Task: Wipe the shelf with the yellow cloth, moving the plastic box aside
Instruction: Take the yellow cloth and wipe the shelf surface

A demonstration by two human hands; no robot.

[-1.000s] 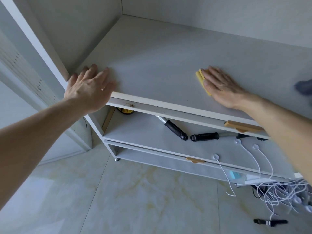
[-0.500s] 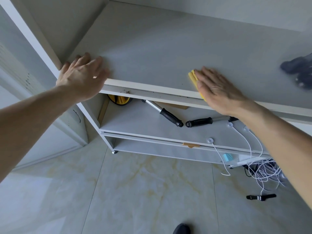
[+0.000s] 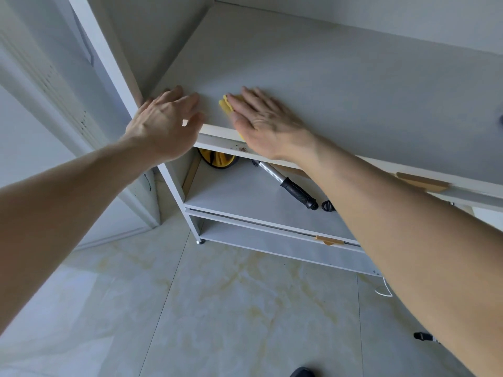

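Note:
My right hand [image 3: 265,122] lies flat on the yellow cloth [image 3: 227,104], pressing it onto the grey shelf [image 3: 340,85] near the front left corner. Only the cloth's left edge shows past my fingers. My left hand [image 3: 166,123] rests open on the shelf's front left corner, fingers spread, a short gap from the cloth. The plastic box is not in view.
The cabinet's left wall [image 3: 152,42] stands close to my left hand. On the lower shelf lie a yellow round tool [image 3: 217,159] and a black-handled metal tool [image 3: 288,183]. Wooden handles [image 3: 420,182] stick out from the drawer fronts. Marble floor lies below.
My right hand has slid the cloth leftward along the shelf's front edge, ending close to my left hand. My left hand stays on the corner. The view has shifted left.

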